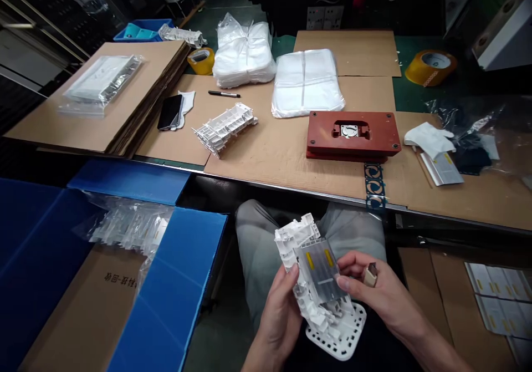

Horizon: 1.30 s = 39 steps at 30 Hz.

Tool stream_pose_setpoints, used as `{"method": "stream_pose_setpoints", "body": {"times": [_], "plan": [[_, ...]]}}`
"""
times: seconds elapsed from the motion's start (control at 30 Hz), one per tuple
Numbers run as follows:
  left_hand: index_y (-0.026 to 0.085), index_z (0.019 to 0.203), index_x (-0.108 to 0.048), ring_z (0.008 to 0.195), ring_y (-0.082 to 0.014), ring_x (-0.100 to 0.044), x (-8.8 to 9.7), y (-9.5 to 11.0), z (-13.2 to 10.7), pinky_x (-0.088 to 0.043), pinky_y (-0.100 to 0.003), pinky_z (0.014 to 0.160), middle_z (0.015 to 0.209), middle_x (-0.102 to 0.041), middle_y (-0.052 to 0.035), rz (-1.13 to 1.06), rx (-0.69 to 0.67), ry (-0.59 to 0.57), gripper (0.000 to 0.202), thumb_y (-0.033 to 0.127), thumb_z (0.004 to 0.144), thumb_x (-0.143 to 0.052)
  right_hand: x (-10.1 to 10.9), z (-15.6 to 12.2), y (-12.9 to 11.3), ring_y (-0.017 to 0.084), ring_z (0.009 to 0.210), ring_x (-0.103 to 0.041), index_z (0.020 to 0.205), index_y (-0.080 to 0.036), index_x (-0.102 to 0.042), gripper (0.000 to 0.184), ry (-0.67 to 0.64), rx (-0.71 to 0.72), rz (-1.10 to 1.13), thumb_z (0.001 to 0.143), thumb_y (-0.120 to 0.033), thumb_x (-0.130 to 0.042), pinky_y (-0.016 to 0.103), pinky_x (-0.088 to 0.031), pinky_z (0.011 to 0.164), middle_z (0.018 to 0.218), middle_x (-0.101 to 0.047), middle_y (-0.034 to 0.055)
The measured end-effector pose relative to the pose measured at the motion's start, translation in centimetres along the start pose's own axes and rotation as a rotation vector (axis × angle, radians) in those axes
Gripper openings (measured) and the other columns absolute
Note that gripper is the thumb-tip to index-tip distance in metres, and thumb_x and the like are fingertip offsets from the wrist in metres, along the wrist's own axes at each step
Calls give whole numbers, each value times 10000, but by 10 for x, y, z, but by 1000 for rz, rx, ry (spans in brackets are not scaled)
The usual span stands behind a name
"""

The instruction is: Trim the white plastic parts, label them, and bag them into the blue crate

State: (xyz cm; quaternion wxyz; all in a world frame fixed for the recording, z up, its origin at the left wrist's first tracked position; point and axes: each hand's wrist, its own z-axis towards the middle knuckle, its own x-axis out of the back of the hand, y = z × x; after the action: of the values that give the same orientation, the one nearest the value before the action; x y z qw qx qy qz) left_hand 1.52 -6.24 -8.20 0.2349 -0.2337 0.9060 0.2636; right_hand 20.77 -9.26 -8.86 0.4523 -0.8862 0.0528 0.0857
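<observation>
White plastic frame (308, 304) held over lap (256, 244), tilted, slotted base (343, 336) at near end. Left hand (280, 311) gripping frame's side, thumb along front. Right hand (376, 290) pinching grey plate (319, 275) by its right edge, thumb on face; plate lies over frame, yellow strips (310, 260) facing up. Step in hand: apparently fitting plate to frame; whether seated, cannot tell. Next move seems to call for steady left grip, edges lined up, even push. Second frame (226, 128) on bench (272, 164), left of red block (320, 131)
</observation>
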Motion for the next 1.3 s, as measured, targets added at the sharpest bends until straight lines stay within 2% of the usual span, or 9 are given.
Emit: {"method": "stream_pose_setpoints", "body": {"times": [0.23,0.4,0.57,0.67,0.73,0.87,0.93,1.1,1.3], "plan": [[209,1475,-459,1257,-355,-579,-2,6,0,-405,-458,1087,1276,-700,-108,50,4,-87,665,345,869,-696,-6,2,2,212,875,-660,990,-212,-726,285,-1,7,4,813,-430,-782,318,-514,806,904,-731,41],[226,1496,-426,1276,-341,-569,-2,6,-1,-400,-450,1098,1300,-687,-105,30,5,-108,640,346,908,-649,-10,3,0,251,944,-654,1014,-215,-760,336,107,-5,9,768,-438,-815,351,-534,838,1006,-729,74],[219,1464,-474,1280,-344,-564,-2,6,0,-391,-458,1112,1296,-689,-101,-32,40,-116,610,363,899,-653,-13,5,0,161,732,-559,922,-236,-751,302,182,69,-135,723,-443,-841,275,-464,590,1046,-619,40],[169,1395,-556,1227,-369,-603,-1,8,0,-403,-489,1101,1242,-713,-131,-82,97,-162,585,397,870,-675,-15,10,3,116,651,-516,948,-241,-677,418,198,22,6,640,-409,-904,246,-450,558,952,-579,-6],[147,1350,-595,1185,-379,-630,0,9,0,-412,-510,1087,1199,-728,-146,-95,119,-192,553,397,864,-674,-15,12,4,157,773,-605,1047,-248,-653,528,136,-30,154,611,-362,-929,263,-517,667,962,-605,-9],[94,1344,-581,1160,-410,-635,2,9,1,-425,-532,1059,1174,-722,-189,-79,251,-262,652,485,832,-678,-14,14,2,262,948,-696,1206,-191,-636,582,-200,-135,369,697,-328,-884,401,-554,867,1030,-720,71],[91,1378,-532,1162,-412,-630,3,9,1,-430,-524,1046,1204,-702,-203,-7,249,-227,732,553,826,-661,-14,15,4,294,997,-699,1208,-168,-644,557,-264,-120,388,722,-326,-865,429,-558,883,1055,-740,104],[247,1490,-304,1168,-372,-614,11,-1,0,-432,-470,1011,1309,-639,-149,582,-88,-54,981,322,685,-859,-20,15,19,302,1207,-613,1220,-225,-653,566,-16,-19,150,698,-252,-869,429,-498,1031,1256,-699,73],[228,1502,-304,1232,-401,-559,22,-19,-3,-405,-456,1027,1359,-598,-173,870,-174,49,1023,269,648,-867,-20,2,36,289,1267,-583,1330,-264,-608,551,-88,-46,-39,802,-178,-735,428,-465,1072,1361,-652,41]]}}
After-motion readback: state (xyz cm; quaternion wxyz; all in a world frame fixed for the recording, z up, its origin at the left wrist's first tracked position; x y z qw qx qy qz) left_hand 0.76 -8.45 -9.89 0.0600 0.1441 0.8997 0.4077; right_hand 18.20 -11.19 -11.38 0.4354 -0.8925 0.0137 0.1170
